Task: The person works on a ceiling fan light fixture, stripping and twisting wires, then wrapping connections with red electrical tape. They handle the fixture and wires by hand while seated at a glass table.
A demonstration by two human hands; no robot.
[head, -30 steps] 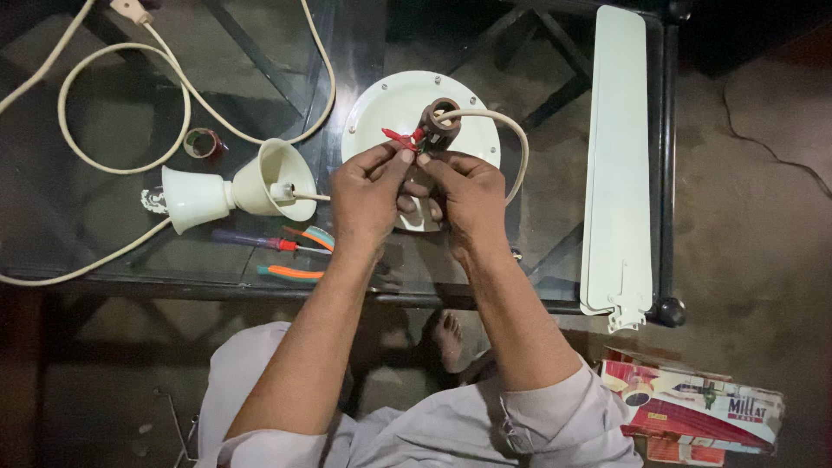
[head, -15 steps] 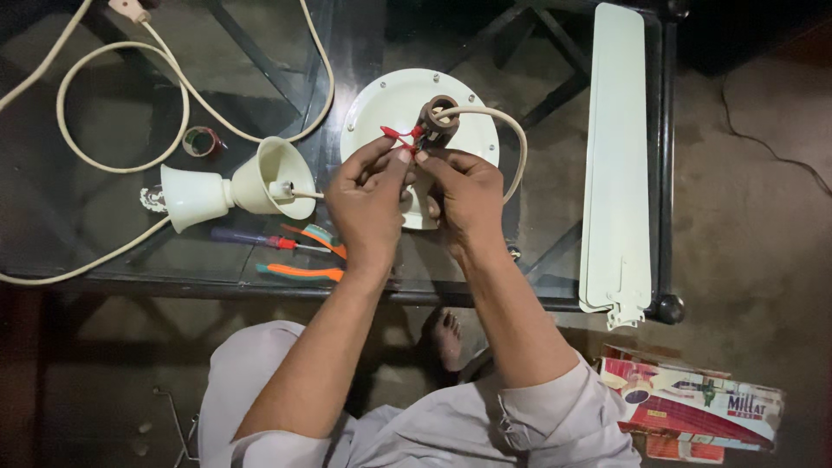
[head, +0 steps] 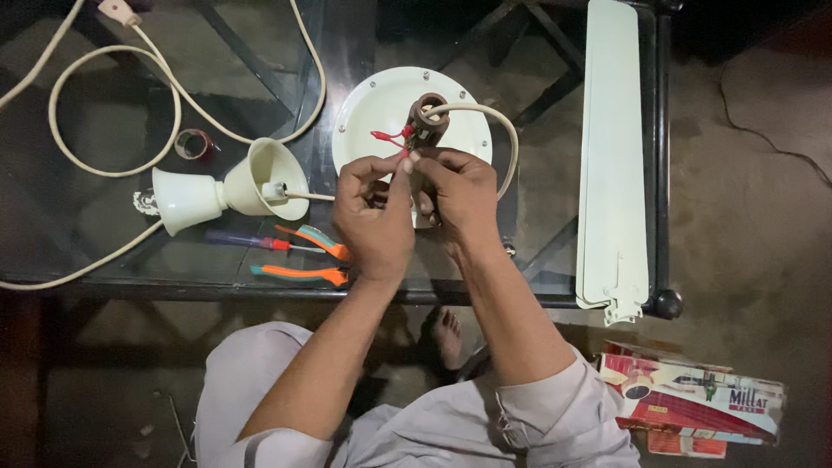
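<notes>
Both hands over the glass surface (head: pixel 130 113), working at the white round fan housing (head: pixel 373 108). Left hand (head: pixel 374 217) and right hand (head: pixel 459 195) sit side by side, fingertips meeting just below the brown shaft stub (head: pixel 429 117) that stands up from the housing centre. Fingers of both hands are pinched closed on the thin red wires (head: pixel 390 136) at the base of that stub; exactly which hand holds which wire is too small to tell. The wires run out to the left of the stub, roughly level, so they lie just above and slightly left of the fingertips, about as near to one hand as the other. A cream cable (head: pixel 494 130) leaves the stub top, loops right and curves back down behind the right hand. Left of the housing lie two cream bell-shaped covers (head: pixel 225 186) on their sides, threaded on a thin rod, long axis left-right. Below them, near the left wrist, a screwdriver (head: pixel 247 241) and orange-handled pliers (head: pixel 303 260), both lying roughly left-right, untouched. A small roll of tape (head: pixel 192 143) sits further left inside a loop of cream cord (head: pixel 104 165). A long pale fan blade (head: pixel 611 156) lies along the right edge, long axis top-to-bottom, well apart from the hands. A printed cardboard box (head: pixel 693 403) is on the floor at lower right.
</notes>
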